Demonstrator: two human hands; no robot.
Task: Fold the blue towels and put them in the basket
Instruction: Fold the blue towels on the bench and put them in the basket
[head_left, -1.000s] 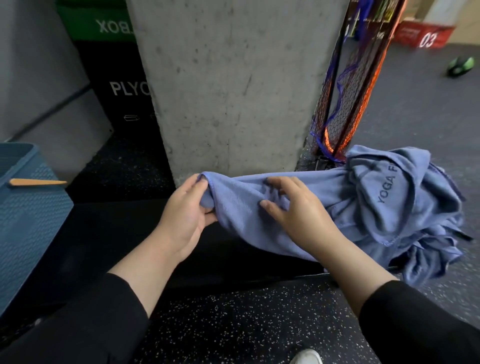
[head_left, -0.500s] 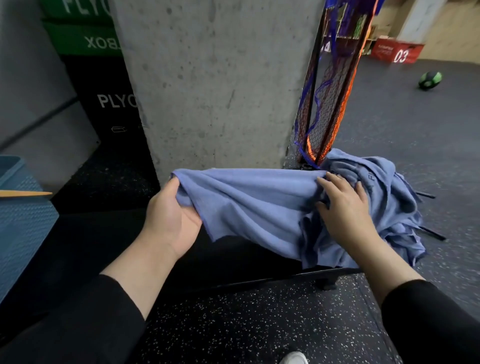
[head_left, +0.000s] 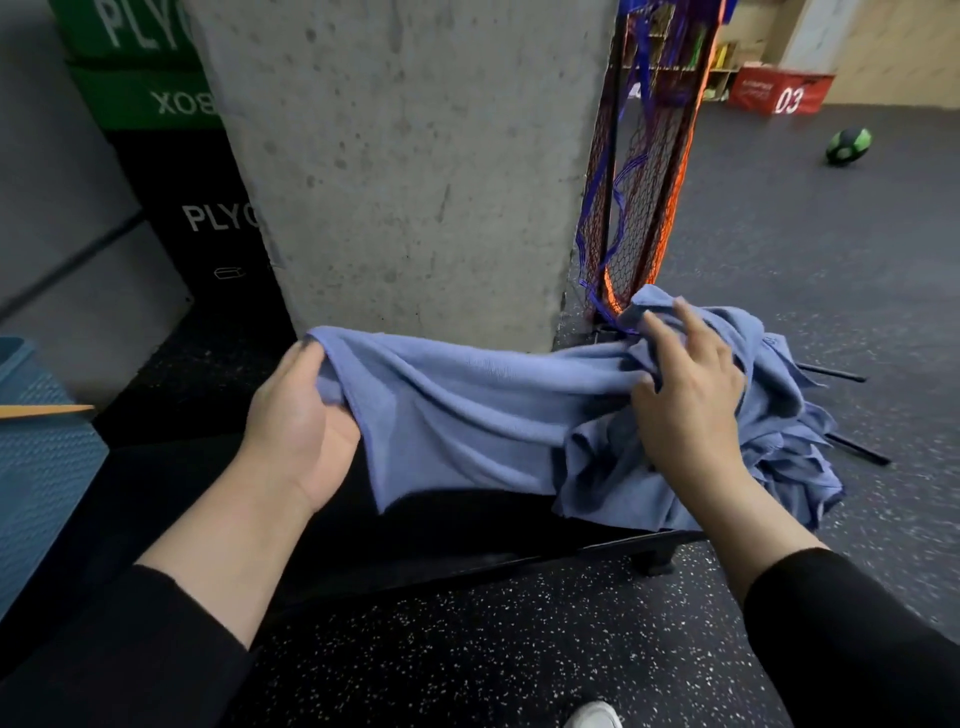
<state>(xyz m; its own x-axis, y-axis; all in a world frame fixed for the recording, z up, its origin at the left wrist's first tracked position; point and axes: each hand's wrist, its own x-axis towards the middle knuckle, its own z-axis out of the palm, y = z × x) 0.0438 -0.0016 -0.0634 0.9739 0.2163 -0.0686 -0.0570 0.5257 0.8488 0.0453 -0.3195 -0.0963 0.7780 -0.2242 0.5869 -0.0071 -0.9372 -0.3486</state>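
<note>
The left hand (head_left: 298, 426) grips one end of a blue towel (head_left: 467, 410), thumb on top and fingers curled under the cloth, holding that end up above the left part of a low black table (head_left: 467, 525). The towel stretches rightward from there, sagging in the middle, and runs into a crumpled pile of blue towels (head_left: 779, 441) heaped at the table's right end, part of it drooping over the right edge. The right hand (head_left: 685, 384) lies on the top of that pile where the stretched towel meets it; its thumb and lower fingers bunch the cloth while two fingers are lifted and spread. Both forearms end in black sleeves (head_left: 857, 623).

Directly behind the table, close to its far edge, stands a wide concrete pillar (head_left: 415, 171), which closes off the space beyond the towel. At the pillar's right side a folded frame with orange and blue netting (head_left: 639, 197) leans upright, its foot just behind the pile and touching or nearly touching it; thin black rods (head_left: 857, 449) stick out on the floor past the pile. Left of the pillar are stacked plyo boxes (head_left: 171, 156), green above black. The blue basket (head_left: 41, 467) with a wooden handle (head_left: 47, 410) sits at the far left, well apart from the towels, beyond the table's left end. On the dark speckled floor (head_left: 519, 649) farther right lie a green and black ball (head_left: 849, 146) and a red box marked 03 (head_left: 779, 93). A white shoe tip (head_left: 592, 717) shows at the bottom edge.
</note>
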